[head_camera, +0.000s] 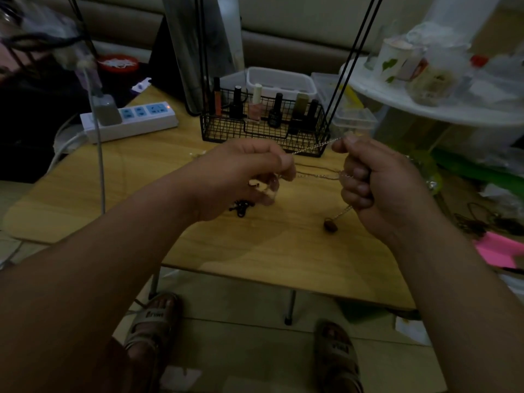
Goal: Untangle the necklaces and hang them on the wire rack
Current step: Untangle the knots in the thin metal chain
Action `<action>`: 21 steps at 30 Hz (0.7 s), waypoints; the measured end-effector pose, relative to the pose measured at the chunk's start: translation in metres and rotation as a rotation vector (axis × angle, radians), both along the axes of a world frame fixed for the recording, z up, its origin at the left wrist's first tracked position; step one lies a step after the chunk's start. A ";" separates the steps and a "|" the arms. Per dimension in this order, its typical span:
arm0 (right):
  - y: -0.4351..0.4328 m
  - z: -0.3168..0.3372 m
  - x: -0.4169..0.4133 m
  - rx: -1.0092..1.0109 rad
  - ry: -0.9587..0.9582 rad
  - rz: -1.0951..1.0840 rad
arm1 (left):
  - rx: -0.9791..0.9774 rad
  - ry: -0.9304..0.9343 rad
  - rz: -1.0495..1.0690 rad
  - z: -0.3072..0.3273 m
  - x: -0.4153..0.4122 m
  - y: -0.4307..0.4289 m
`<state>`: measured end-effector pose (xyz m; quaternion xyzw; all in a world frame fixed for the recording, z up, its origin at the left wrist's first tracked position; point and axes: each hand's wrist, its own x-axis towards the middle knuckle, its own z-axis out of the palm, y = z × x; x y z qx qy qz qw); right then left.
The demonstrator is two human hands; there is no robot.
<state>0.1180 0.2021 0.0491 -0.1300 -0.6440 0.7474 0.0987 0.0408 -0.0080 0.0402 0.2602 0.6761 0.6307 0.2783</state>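
Thin silver necklace chains [314,146] stretch between both hands above the wooden table [269,251]. My left hand [243,177] pinches one end of them, fingers curled. My right hand [377,180] grips the other end in a fist. A chain hangs from the right fist down to a dark brown pendant [330,224] on the table. A black beaded piece [241,207] lies under my left hand. The black wire rack [266,129] stands just behind the hands, its thin uprights rising out of view.
Nail polish bottles [256,104] fill the rack's basket. A white power strip [130,120] with a plugged cable lies at the back left. Clear plastic boxes [280,80] sit behind the rack. A cluttered white round shelf [431,92] stands on the right.
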 end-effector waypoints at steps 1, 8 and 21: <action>0.001 -0.001 0.000 -0.003 -0.005 -0.001 | 0.029 -0.021 0.008 0.000 -0.001 0.000; 0.003 -0.005 0.000 0.025 -0.064 -0.007 | 0.243 -0.201 0.084 0.002 -0.003 -0.003; -0.010 -0.003 0.000 0.098 -0.135 0.190 | -0.220 0.156 0.099 0.000 0.008 0.002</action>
